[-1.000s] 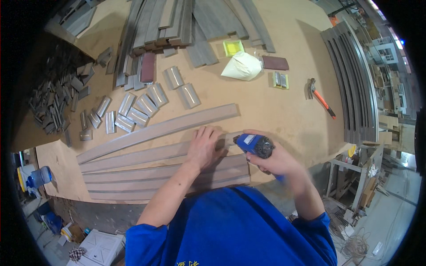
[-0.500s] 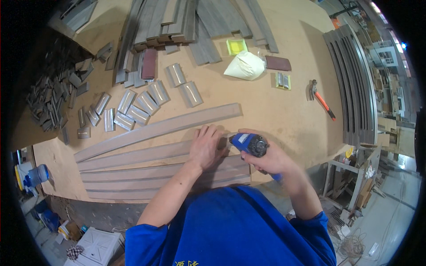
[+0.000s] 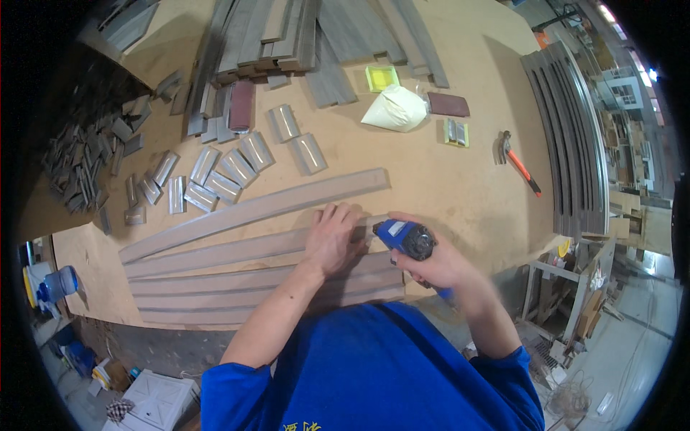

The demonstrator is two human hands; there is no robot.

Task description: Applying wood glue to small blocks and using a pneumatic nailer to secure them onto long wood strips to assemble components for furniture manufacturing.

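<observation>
My right hand (image 3: 442, 262) is closed round the grip of a blue and black power drill (image 3: 405, 238). The drill's nose points left, at the right end of a long beige-faced strip with grey edges (image 3: 287, 243). My left hand (image 3: 333, 233) is bent over that same strip near its end, fingers curled and pressing it; the thumb side is partly hidden. Just beyond lies another such strip (image 3: 259, 213), set at a slant. Several more strips (image 3: 215, 296) lie side by side nearer to me, partly under my left forearm.
Short grey pieces (image 3: 238, 167) lie scattered beyond the strips, by a maroon sandpaper roll (image 3: 242, 105). A stack of grey boards (image 3: 295, 43) stands at the back. Rightward are a bag of pale powder (image 3: 397, 109), a claw hammer (image 3: 519, 164) and long dark profiles (image 3: 568, 144).
The drill has tilted slightly in my right hand, its back end shifting a little toward me. My left hand keeps its place on the strip.
</observation>
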